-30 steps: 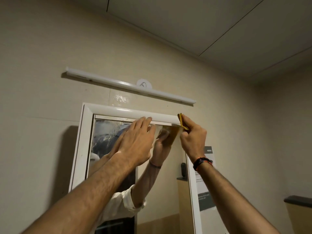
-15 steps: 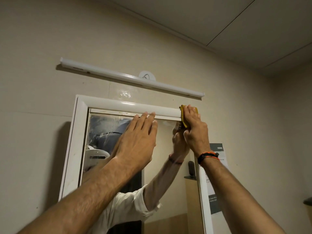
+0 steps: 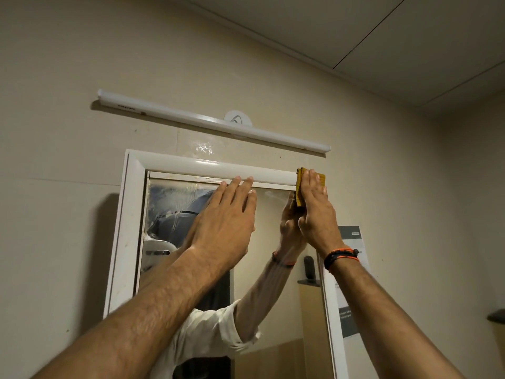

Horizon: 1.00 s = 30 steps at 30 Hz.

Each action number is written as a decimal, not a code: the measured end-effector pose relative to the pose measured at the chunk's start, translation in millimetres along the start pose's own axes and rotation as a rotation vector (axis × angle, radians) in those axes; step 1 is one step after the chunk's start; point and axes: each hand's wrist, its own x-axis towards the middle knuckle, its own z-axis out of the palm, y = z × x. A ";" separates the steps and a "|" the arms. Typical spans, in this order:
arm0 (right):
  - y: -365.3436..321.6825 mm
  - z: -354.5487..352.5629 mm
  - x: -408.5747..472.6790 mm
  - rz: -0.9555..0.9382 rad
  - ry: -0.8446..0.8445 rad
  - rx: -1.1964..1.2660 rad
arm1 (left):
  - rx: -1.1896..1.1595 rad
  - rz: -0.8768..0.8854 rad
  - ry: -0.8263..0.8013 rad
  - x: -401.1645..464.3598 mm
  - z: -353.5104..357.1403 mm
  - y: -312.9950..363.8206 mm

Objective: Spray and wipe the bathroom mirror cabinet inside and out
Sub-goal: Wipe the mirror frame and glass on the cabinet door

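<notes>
The white-framed mirror cabinet [image 3: 128, 214] hangs on the beige wall, its door closed. Smears cover the mirror glass [image 3: 169, 203] at the upper left. My left hand [image 3: 226, 222] lies flat on the glass with straight fingers, the fingertips touching the frame's top bar. My right hand [image 3: 314, 209] presses a folded yellow cloth [image 3: 300, 184] against the cabinet's upper right corner and outer side, fingers straight over the cloth. A black and orange band circles my right wrist. No spray bottle is in view.
A long white tube light [image 3: 213, 123] is fixed to the wall just above the cabinet. A printed paper notice [image 3: 352, 283] hangs to the right of the cabinet. A dark shelf edge [image 3: 496, 315] shows at the far right.
My right hand has gone from pinching the cloth at the top right corner to pressing it flat against the cabinet's corner and side. The left hand stays flat on the glass.
</notes>
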 end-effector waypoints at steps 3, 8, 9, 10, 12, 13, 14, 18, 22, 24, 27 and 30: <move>-5.0 -0.5 2.9 0.003 0.012 0.006 | 0.005 -0.004 -0.007 0.2 1.3 0.5; -28.1 2.4 -1.7 -0.033 0.021 0.034 | -0.039 -0.013 0.012 -1.2 -0.7 2.9; -36.2 3.2 -3.1 -0.060 0.015 0.041 | -0.054 -0.016 0.028 -3.6 -1.8 2.0; -44.7 4.1 -4.7 -0.087 0.009 0.046 | -0.072 -0.023 0.042 -6.7 -3.1 0.1; -62.9 5.0 -7.9 -0.130 0.003 0.071 | -0.111 -0.055 0.067 -14.7 -6.8 -6.6; -71.8 5.6 -9.4 -0.157 0.001 0.096 | -0.125 -0.082 0.078 -19.0 -9.1 -11.3; -79.4 6.6 -10.4 -0.187 -0.002 0.120 | -0.139 -0.113 0.091 -22.8 -11.6 -15.7; -96.2 15.3 -11.4 -0.259 -0.022 0.139 | -0.186 -0.183 0.159 -36.0 -23.2 -32.7; -79.6 7.2 -8.6 -0.289 -0.021 0.131 | -0.213 -0.268 0.212 -45.2 -34.1 -43.4; -70.6 3.2 -7.2 -0.246 -0.035 0.126 | -0.227 -0.326 0.239 -50.2 -38.2 -50.7; -72.1 2.1 -8.1 -0.178 -0.042 0.122 | -0.241 -0.388 0.252 -56.6 -40.8 -62.2; -89.9 6.5 -11.6 -0.152 -0.024 0.137 | -0.273 -0.443 0.251 -63.0 -40.4 -71.4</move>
